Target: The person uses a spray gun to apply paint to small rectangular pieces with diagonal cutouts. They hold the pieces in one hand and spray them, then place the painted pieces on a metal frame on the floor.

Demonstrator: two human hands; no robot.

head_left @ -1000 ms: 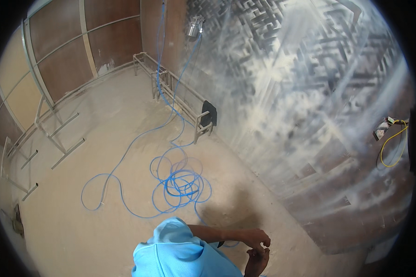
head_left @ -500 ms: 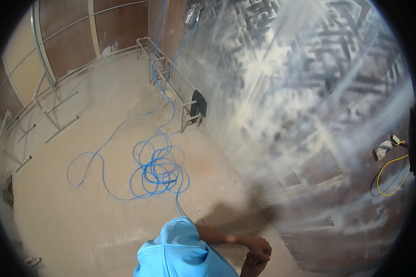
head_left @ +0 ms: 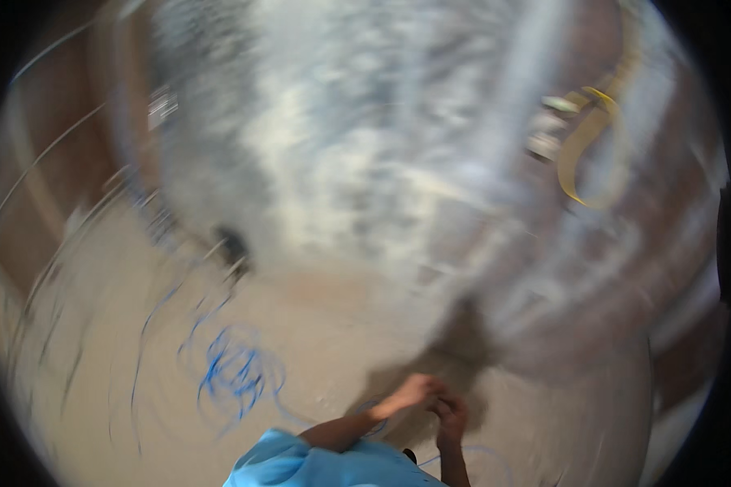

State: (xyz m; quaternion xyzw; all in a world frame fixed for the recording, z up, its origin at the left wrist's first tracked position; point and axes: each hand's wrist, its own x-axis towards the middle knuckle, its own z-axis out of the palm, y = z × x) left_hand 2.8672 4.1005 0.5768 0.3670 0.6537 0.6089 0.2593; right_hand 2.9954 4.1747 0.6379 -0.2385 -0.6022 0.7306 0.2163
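Note:
The picture is heavily blurred by motion. My left hand and my right hand meet low in the middle, fingers curled and touching each other, above the dusty floor. A thin blue hose lies coiled on the floor to their left, and a faint strand of it runs toward my hands. Whether either hand grips that strand is too blurred to tell. My light blue sleeve fills the bottom edge.
A large panel wrapped in clear plastic film leans ahead, patterned under the wrap. A yellow loop of cord hangs at the upper right. Brown wall panels and metal frames stand at the left.
The view has swung sharply, so the wrapped panel now fills the upper picture and the yellow cord sits higher. My hands have come forward and together. The blue coil stays on the floor.

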